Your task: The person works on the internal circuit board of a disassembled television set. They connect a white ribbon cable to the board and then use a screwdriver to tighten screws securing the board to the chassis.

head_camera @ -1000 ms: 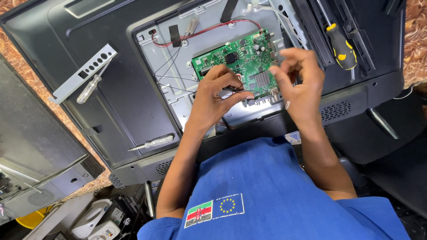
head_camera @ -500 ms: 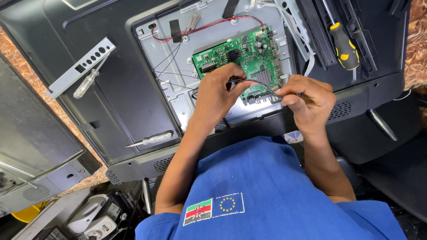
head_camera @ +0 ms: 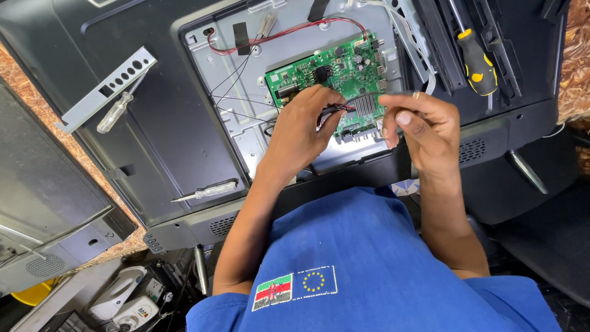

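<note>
The opened television back [head_camera: 153,123] spreads beyond the fingers; a yellow-handled screwdriver [head_camera: 476,61] lies past the right hand [head_camera: 424,126]. Under the fingertips sits the green circuit board [head_camera: 329,74]. The left hand [head_camera: 301,126] pinches a black connector [head_camera: 335,110]; the right fingers curl, pinched together.

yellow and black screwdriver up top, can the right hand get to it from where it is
Probably yes. The yellow and black screwdriver lies uncovered on the black back panel, just above the right hand, with nothing between them. The hand seems to pinch something small, so it may need freeing first.
</note>
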